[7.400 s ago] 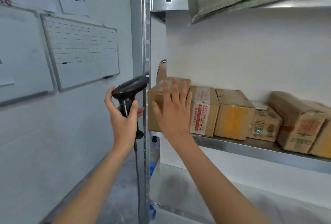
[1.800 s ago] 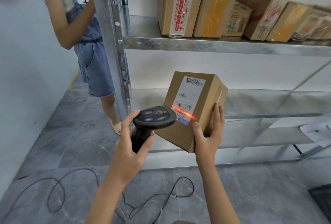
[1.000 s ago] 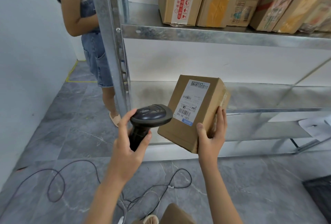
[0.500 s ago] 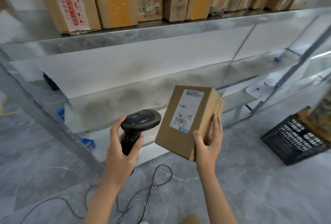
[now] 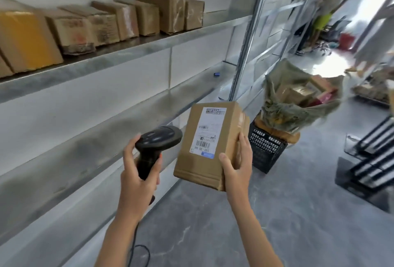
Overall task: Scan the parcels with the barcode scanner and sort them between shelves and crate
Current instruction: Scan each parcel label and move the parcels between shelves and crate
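Observation:
My right hand [image 5: 236,166] grips a brown cardboard parcel [image 5: 198,160] by its lower right corner, its white shipping label facing me. My left hand [image 5: 138,173] holds the black barcode scanner [image 5: 158,141] by the handle, its head just left of the parcel. No scan beam shows on the label. A black plastic crate [image 5: 265,149] stands on the floor behind the parcel, to the right. Several parcels [image 5: 128,19] stand in a row on the upper metal shelf [image 5: 119,53].
A green sack [image 5: 298,104] full of parcels rests on the crate. The lower shelf [image 5: 89,138] runs along my left. A black metal rack [image 5: 371,160] stands on the right floor. People stand at the far end of the aisle [image 5: 326,8]. The scanner cable [image 5: 136,254] trails down.
My view has swung right along the shelves, bringing the crate and sack closer. The red scan beam seen earlier on the label is gone. Both hands keep their holds.

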`<state>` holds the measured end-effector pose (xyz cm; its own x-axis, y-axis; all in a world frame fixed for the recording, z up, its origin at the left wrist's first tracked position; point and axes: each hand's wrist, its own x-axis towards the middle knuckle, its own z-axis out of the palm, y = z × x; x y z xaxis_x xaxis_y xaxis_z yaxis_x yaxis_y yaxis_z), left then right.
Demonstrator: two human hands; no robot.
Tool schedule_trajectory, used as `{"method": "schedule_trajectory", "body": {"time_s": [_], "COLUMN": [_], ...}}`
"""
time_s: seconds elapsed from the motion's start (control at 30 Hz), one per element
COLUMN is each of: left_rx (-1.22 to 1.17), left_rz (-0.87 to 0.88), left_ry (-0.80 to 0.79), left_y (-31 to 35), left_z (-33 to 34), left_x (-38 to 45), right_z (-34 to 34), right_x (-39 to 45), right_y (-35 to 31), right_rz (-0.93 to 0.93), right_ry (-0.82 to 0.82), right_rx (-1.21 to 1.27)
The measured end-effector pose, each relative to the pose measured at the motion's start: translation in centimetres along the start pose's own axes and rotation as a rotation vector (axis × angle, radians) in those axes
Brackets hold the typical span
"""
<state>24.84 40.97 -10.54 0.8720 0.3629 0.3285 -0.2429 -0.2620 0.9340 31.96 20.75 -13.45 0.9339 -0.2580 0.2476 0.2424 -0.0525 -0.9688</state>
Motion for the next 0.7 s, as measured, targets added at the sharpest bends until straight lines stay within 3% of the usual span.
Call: {"method": "schedule_trajectory", "body": {"time_s": [0.27, 0.7], "left_rx": [-0.110, -0.233], "left_rz": [0.066, 0.077], "left_ry": [-0.145, -0.302], "left_y": [1.1, -2.3], "left_z": [13.6, 31.0], "left_x": [8.8, 26.2], "right_z": [-6.2, -8.8], "right_x": [11.1, 30.0], "right_y": [1.0, 6.3], "right_rz": [-0.027, -0.012], "right_ry": [0.137, 0.271], "right_rx": [-0.031, -0.104]}}
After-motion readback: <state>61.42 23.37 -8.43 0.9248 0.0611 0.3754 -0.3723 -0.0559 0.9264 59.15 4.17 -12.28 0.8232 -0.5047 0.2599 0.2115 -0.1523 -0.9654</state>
